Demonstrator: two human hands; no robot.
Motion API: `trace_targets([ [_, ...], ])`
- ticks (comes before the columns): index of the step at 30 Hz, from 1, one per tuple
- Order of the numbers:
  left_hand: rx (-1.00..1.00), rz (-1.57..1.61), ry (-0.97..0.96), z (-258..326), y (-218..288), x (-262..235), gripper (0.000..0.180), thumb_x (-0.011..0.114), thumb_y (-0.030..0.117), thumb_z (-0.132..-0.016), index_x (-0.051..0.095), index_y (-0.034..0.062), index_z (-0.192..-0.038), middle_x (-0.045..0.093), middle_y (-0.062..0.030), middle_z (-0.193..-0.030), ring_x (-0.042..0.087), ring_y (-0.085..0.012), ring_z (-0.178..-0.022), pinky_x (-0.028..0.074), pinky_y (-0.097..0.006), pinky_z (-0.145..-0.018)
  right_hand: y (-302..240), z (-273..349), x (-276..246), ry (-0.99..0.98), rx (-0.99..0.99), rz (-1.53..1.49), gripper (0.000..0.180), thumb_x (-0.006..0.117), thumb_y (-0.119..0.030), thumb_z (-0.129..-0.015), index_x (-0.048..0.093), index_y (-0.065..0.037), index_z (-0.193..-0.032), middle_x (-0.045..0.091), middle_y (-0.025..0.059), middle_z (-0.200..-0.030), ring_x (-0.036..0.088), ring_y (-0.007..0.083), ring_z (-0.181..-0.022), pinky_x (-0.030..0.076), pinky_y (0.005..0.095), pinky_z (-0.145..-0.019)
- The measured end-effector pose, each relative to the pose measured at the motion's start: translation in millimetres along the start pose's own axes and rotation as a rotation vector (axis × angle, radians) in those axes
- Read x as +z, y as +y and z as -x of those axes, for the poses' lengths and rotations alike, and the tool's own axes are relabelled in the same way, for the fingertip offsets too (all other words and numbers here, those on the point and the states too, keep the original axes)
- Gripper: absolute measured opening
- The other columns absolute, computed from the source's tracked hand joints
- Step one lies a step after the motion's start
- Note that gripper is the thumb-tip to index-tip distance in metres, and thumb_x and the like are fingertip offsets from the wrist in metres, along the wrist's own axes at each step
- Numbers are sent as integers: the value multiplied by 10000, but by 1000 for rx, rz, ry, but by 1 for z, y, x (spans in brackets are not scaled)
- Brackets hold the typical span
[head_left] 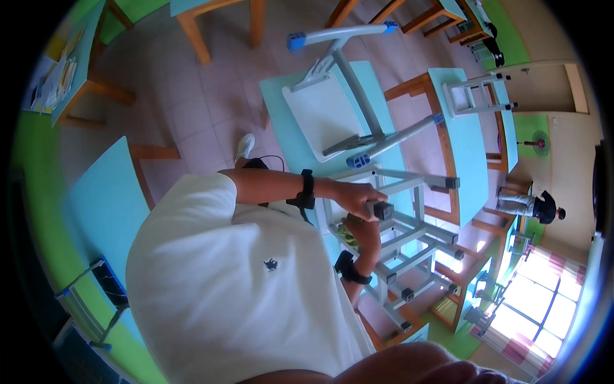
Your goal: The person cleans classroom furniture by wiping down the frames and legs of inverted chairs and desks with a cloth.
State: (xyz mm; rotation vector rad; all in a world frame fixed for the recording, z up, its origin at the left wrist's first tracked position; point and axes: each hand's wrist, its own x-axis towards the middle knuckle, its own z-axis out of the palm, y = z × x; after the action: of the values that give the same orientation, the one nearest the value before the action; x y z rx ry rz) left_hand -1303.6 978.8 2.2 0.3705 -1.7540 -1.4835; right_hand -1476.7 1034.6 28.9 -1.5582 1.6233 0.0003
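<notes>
We see pale, square floor tiles (217,89) toward eleven o'clock; at nine, we find a turquoise-topped table (105,192) with orange-brown wooden legs, near a bright green wall (32,150); at ten, a matching table (86,38) carries piled papers (59,83); around three, we notice a plain beige wall (571,163) and a dark round fan (541,143); at four, a paned window (531,291) glares with white light between red-and-white checked curtains (524,352).

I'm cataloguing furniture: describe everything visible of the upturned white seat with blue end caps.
The flat white seat, corners rounded, lies upside down on a turquoise tabletop. From its grey, metal-looking frame, posts rise to two bars with blue caps at both ends. Neither left hand nor right hand touches it.
</notes>
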Motion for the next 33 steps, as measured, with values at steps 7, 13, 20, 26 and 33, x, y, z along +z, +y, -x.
trace_targets([
  [7, 176, -171, 368, -1, -19, 31, 318, 737, 57, -670, 549, -6, -918, 602, -136, -739, 589, -270, -645, 450, -350, -625, 25, -22, 38, 473, -354, 187, 330, 746, -283, -713, 635, -79, -948, 670, 184, -867, 642, 412, -835, 505, 491, -659],
  [13, 157, -202, 370, -5, -14, 33, 218, 692, 74, -700, 526, 21, -831, 560, -85, -636, 523, -186, -551, 430, -323, -551, 10, 15, 45, 487, -178, 208, 489, 721, -202, -751, 540, -39, -1176, 610, 219, -1043, 586, 439, -951, 482, 501, -759],
  [20, 70, -145, 346, -2, -20, 32, 217, 692, 61, -720, 512, 23, -836, 558, -64, -642, 494, -103, -585, 415, -307, -547, 14, 21, 50, 679, -159, 226, 478, 676, -156, -778, 514, -33, -1210, 616, 228, -1014, 583, 440, -937, 474, 504, -764],
  [26, 77, -84, 295, -8, -18, 29, 200, 710, 99, -777, 519, 42, -760, 549, -70, -616, 505, -124, -548, 402, -301, -515, 4, 4, 38, 505, -102, 43, 295, 698, -176, -765, 579, -34, -995, 650, 192, -903, 617, 415, -859, 498, 492, -713],
  [33, 137, -113, 186, -6, -31, 16, 263, 749, 162, -740, 538, 44, -841, 588, -88, -676, 580, -214, -572, 438, -324, -535, -14, 8, 60, 719, 85, 208, 372, 687, -225, -759, 620, -105, -1105, 633, 147, -1105, 640, 376, -936, 521, 468, -739],
])
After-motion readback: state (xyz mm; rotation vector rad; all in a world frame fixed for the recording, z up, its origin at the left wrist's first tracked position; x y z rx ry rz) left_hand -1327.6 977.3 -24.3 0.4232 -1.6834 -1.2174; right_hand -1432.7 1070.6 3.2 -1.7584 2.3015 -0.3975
